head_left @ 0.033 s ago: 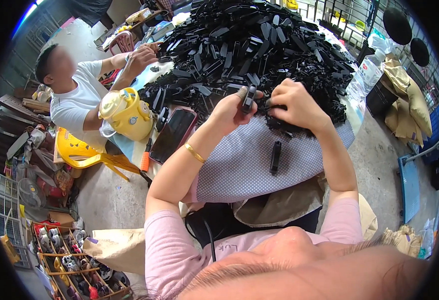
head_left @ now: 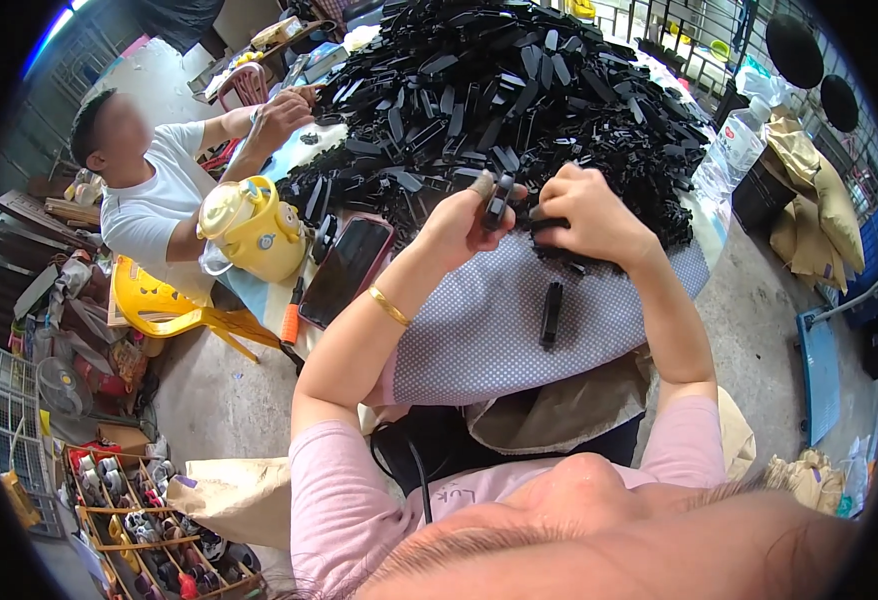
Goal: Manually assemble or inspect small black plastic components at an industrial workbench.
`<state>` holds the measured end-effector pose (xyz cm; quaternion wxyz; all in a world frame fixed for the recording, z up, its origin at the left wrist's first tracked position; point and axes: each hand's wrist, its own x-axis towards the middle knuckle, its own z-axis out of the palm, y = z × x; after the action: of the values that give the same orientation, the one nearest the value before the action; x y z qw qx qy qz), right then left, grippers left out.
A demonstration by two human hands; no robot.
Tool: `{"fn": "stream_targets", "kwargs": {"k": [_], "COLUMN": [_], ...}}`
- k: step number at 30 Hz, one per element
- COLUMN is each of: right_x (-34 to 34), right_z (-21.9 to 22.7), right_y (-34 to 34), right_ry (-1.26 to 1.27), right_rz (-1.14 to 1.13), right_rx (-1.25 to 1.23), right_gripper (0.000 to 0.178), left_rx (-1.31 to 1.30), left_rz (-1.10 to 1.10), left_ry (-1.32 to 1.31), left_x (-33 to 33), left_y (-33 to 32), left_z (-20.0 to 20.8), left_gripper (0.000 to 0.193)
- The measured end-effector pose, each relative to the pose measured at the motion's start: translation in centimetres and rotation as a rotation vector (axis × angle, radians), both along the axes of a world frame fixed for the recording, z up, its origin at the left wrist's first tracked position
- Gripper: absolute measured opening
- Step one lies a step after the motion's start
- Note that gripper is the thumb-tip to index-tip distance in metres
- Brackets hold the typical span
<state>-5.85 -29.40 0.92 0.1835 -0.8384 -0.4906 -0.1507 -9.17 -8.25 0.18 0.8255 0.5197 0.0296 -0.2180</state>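
My left hand [head_left: 466, 225] grips a long black plastic part [head_left: 499, 200], holding it tilted above the near edge of the heap. Close beside it on the right, my right hand [head_left: 591, 213] has its fingers curled in at the small black pieces [head_left: 649, 185]. Whatever lies between those fingertips is hidden. Another black plastic part [head_left: 552, 314] lies alone on the dotted grey cloth [head_left: 479, 340], just in front of me. A large mound of long black plastic parts [head_left: 489, 85] rises behind both hands.
Left of my arm lie a dark-screened phone [head_left: 351, 262], an orange-handled tool [head_left: 291, 318] and a yellow jug [head_left: 259, 235]. A person in a white shirt [head_left: 154, 185] reaches to the heap's left side. A plastic bottle [head_left: 734, 145] stands at the table's right edge.
My right hand has shifted very slightly at the small pieces, its fingers a little lower. My left hand keeps its hold on the black plastic part, nearly still.
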Motion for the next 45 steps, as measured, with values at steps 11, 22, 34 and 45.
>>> {"fn": "stream_targets", "kwargs": {"k": [11,22,34,45], "right_x": [-0.6,-1.1,-2.0,0.1], "right_z": [-1.3,-0.3,-1.8,-0.7], "right_y": [1.0,0.7,2.4,2.1], "right_ry": [-0.074,-0.044,-0.213,-0.058], "right_rz": [-0.084,-0.087,-0.200,-0.006], "right_rx": [-0.127,-0.177,-0.268,0.428], "right_gripper": [0.010,0.017,0.016,0.018], "left_rx": [1.198,1.658,0.655,0.353], "left_rz": [-0.677,0.345,0.345,0.104], "left_ry": [-0.557,-1.213,-0.556,-0.367], "left_x": [-3.4,2.6,1.2,1.5], "left_y": [-1.5,1.6,1.8,3.4], "left_z": [2.8,-1.5,1.7,0.8], "left_gripper": [0.038,0.027,0.027,0.029]}}
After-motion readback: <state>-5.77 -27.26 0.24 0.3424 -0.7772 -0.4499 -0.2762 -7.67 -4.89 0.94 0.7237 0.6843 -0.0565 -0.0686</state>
